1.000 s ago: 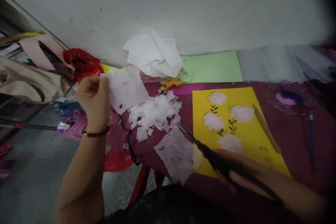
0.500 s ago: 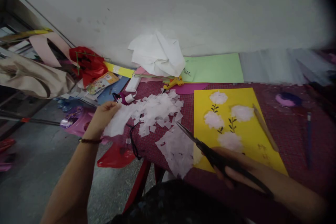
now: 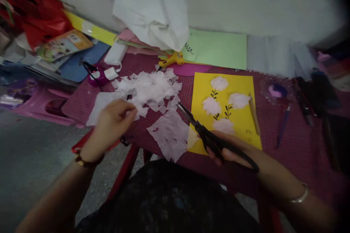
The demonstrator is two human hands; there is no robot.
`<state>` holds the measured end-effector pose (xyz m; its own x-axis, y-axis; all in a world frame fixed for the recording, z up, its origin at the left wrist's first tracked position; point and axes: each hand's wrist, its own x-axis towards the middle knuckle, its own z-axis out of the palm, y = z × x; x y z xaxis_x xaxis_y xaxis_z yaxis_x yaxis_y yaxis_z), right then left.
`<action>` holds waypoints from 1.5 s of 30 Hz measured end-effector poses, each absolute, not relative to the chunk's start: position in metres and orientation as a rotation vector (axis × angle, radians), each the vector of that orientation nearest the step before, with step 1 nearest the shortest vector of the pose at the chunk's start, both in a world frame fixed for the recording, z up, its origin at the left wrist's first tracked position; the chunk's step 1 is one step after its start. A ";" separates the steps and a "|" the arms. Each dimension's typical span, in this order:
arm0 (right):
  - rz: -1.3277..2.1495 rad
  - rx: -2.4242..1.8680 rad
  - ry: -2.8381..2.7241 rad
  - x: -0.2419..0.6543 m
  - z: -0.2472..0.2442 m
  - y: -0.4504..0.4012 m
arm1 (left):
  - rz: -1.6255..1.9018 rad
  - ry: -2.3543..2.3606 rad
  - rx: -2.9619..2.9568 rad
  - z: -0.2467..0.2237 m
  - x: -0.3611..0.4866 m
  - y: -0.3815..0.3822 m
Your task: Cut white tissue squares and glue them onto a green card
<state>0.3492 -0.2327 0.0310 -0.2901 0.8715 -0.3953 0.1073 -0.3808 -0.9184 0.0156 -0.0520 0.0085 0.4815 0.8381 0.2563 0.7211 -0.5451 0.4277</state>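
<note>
The right hand (image 3: pixel 232 145) grips black-handled scissors (image 3: pixel 209 138), its fingers wrapped around the handles; the blades point up-left, their tips just beside the pile of white cut paper squares (image 3: pixel 151 87) on the bench (image 3: pixel 270 123). The left hand (image 3: pixel 115 123) is blurred, fingers curled just short of that pile's near edge; whether they pinch anything, I cannot tell. A white paper sheet (image 3: pixel 98 105) lies beyond its knuckles, and a wrinkled tissue sheet (image 3: pixel 169 134) lies between the hands, overlapping the yellow card (image 3: pixel 198 89).

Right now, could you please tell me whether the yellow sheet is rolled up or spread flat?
The yellow sheet is spread flat: its white flowers and dark sprigs face up.
</note>
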 end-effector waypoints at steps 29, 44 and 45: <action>1.951 -0.985 -1.051 0.343 0.017 -0.246 | 0.569 0.709 1.118 0.020 0.117 -0.103; 1.847 -1.353 -1.092 0.381 0.032 -0.272 | 0.767 1.482 2.369 0.027 0.061 -0.072; 1.893 -1.358 -1.081 0.383 0.029 -0.276 | 0.631 1.450 2.204 0.023 0.054 -0.088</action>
